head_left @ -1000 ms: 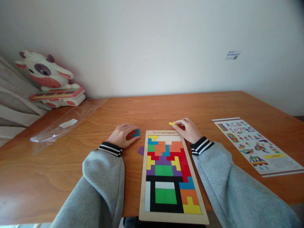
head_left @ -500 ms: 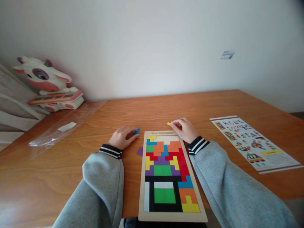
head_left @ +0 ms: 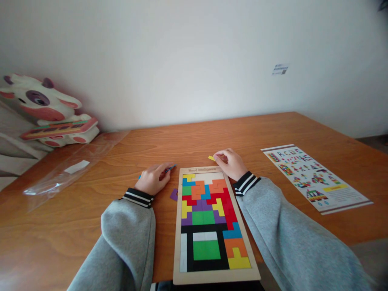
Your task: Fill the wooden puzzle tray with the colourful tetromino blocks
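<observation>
A wooden block puzzle board (head_left: 216,277) lies lengthwise in front of me, filled with coloured pieces except for a pale bare patch (head_left: 209,178) near its top. Left of the board's upper end, my left hand (head_left: 154,178) pinches a blue puzzle piece (head_left: 170,168), seen nearly edge-on. A purple puzzle piece (head_left: 173,194) lies on the table between that hand and the frame. At the upper right corner, my right hand (head_left: 232,163) has a yellow puzzle piece (head_left: 211,158) between thumb and fingers, its shape partly hidden.
The wooden table (head_left: 151,145) runs back to a white wall. A printed pattern sheet (head_left: 315,178) lies to the right. On the left are a clear plastic bag (head_left: 54,182) and a cow-shaped toy keyboard (head_left: 57,117). A small blue spot (head_left: 139,177) shows behind my left hand.
The blue piece has turned from showing its face to nearly edge-on in my left hand. My right hand still holds the yellow piece. The whole view has shifted slightly.
</observation>
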Tool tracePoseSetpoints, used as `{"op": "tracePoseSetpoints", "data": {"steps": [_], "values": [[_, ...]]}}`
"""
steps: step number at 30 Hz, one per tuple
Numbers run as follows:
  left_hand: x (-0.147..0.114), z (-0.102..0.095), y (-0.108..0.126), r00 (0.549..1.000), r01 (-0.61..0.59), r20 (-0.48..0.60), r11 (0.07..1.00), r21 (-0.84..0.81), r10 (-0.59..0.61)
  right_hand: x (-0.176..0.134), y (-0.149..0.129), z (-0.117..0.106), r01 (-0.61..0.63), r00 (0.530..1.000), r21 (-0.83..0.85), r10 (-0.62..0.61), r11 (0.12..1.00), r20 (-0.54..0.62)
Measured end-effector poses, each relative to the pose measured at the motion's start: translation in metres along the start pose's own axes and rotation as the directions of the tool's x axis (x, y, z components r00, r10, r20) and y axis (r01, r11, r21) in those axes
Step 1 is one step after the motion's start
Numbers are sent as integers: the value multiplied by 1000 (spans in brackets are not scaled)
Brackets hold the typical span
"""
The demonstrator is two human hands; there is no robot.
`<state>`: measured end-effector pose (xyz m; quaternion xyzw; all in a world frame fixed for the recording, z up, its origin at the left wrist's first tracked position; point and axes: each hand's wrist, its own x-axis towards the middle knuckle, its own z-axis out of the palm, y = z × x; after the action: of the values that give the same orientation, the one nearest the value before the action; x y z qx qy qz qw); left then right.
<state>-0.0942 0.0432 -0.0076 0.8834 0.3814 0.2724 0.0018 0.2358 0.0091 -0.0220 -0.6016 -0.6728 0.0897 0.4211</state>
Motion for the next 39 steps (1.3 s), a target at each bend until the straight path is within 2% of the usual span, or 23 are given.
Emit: {"op": "tracePoseSetpoints", "data": {"steps": [4, 7, 9, 11, 13, 15, 18, 22, 26, 30, 35, 37, 39], "values": [[2, -1, 6, 998, 47, -28, 998, -42, -48, 1, -7, -4, 23, 1000, 8, -23, 1000, -8], [5, 0, 20, 980, 151, -88, 954, -258, -179, 0, -21, -6, 48, 999, 65, -49, 997, 16], [8, 3, 33, 962, 198, -79, 868, -456, -261, -3, -35, -7, 61, 994, 152, -74, 986, 80], [9, 5, 47, 958, 206, -36, 771, -602, -284, -8, -51, -6, 45, 979, 276, -97, 960, 181], [9, 7, 59, 967, 197, 13, 714, -672, -255, -14, -65, -5, 23, 949, 375, -139, 927, 283], [7, 10, 68, 978, 181, 52, 700, -691, -201, -19, -74, -3, 5, 921, 421, -169, 907, 352], [5, 13, 73, 986, 152, 60, 714, -683, -153, -22, -80, -1, -4, 905, 447, -187, 894, 381], [5, 8, 69, 991, 117, 29, 763, -636, -129, -18, -71, -2, -45, 916, 468, -151, 883, 371], [5, -8, 52, 999, -33, -10, 921, -387, 32, -10, -52, -4, -142, 943, 484, -31, 863, 331], [-7, -17, 34, 990, -139, -12, 973, -187, 139, -7, -34, -1, -202, 946, 486, 41, 850, 321], [-27, -13, 26, 985, -91, 144, 995, -46, 96, -8, -25, 6, -183, 948, 416, 49, 891, 314], [-32, -13, 23, 988, -66, 140, 998, -20, 68, -9, -25, 8, -166, 952, 409, 38, 897, 303], [-35, -15, 21, 995, -48, 91, 999, -20, 50, -10, -24, 8, -156, 953, 414, 27, 897, 301]]}}
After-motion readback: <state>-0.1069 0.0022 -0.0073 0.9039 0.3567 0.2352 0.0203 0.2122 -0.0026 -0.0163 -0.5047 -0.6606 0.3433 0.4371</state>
